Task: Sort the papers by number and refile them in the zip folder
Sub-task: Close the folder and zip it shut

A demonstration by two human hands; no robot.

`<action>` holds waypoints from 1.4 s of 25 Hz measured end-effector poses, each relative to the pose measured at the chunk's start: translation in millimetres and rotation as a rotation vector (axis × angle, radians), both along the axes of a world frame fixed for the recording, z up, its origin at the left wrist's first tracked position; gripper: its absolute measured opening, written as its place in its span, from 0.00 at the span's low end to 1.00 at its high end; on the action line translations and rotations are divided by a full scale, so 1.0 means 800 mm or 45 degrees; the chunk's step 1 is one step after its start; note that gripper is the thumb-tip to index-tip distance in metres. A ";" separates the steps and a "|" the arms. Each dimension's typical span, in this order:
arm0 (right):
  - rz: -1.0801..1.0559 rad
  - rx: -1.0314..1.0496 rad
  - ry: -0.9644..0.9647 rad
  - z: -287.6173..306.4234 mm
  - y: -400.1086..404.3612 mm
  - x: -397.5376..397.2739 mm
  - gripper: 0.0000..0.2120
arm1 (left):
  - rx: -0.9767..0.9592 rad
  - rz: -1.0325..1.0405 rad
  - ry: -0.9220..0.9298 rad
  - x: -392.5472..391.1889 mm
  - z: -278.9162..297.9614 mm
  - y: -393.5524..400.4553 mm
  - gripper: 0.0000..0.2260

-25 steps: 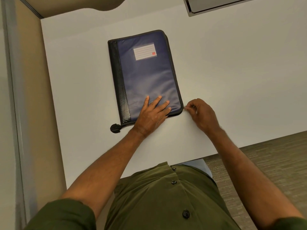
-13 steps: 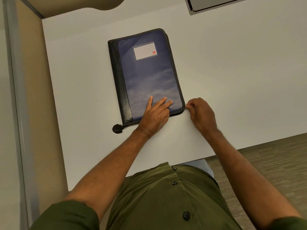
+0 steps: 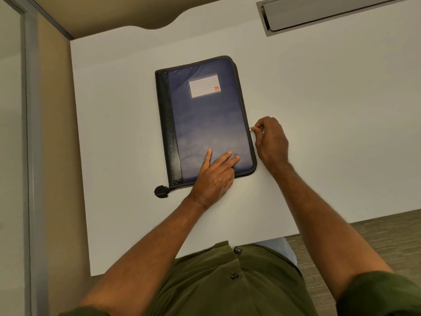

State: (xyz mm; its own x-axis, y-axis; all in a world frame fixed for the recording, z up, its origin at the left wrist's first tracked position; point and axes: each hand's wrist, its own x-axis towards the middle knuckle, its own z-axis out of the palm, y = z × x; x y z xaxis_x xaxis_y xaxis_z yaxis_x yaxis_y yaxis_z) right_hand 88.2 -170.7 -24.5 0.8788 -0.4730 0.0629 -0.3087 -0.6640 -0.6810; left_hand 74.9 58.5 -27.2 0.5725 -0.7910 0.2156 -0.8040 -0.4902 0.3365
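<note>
A dark blue zip folder (image 3: 205,119) with a black spine and a white label lies flat on the white desk (image 3: 319,133). My left hand (image 3: 215,176) presses its near part with straight fingers. My right hand (image 3: 270,140) pinches the metal zip pull (image 3: 251,128) at the folder's right edge, about halfway up. No papers are visible; the folder's cover is down.
A black tab (image 3: 161,191) sticks out at the folder's near left corner. A grey cable tray slot (image 3: 330,14) sits at the desk's far right. A partition wall (image 3: 29,156) borders the left. Carpet floor (image 3: 376,236) shows at right.
My right hand has moved with the zip pull from the folder's near right corner up along the right edge. My left hand stays pressed on the cover.
</note>
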 end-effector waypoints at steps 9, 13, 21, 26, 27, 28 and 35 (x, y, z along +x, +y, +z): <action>-0.014 0.004 -0.055 -0.007 -0.020 0.084 0.04 | 0.016 0.009 -0.019 0.001 0.004 -0.002 0.08; -0.028 0.024 -0.071 -0.010 -0.029 0.126 0.04 | 0.031 -0.004 -0.035 0.001 0.000 -0.003 0.06; 0.013 0.074 -0.030 -0.007 -0.036 0.187 0.04 | 0.091 -0.042 0.065 0.011 0.009 -0.004 0.09; 0.136 0.053 0.076 -0.005 -0.051 0.190 0.06 | -0.005 0.331 0.130 0.139 0.031 -0.027 0.11; 0.142 0.047 0.093 -0.003 -0.051 0.189 0.07 | -0.008 0.445 0.120 0.179 0.032 -0.036 0.14; 0.137 0.049 0.089 -0.002 -0.049 0.188 0.06 | -0.001 0.544 0.128 0.218 0.033 -0.047 0.16; -0.006 0.047 -0.038 -0.012 -0.036 0.183 0.06 | 0.216 0.822 0.421 0.384 0.020 -0.120 0.21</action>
State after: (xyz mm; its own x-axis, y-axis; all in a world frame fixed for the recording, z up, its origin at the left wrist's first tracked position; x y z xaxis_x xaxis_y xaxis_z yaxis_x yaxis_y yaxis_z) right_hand 234.6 -199.3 -34.0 0.8745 -0.4798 0.0713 -0.2910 -0.6366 -0.7142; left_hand 381.7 -37.2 -11.0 0.9485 -0.2822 -0.1438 -0.2082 -0.8975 0.3888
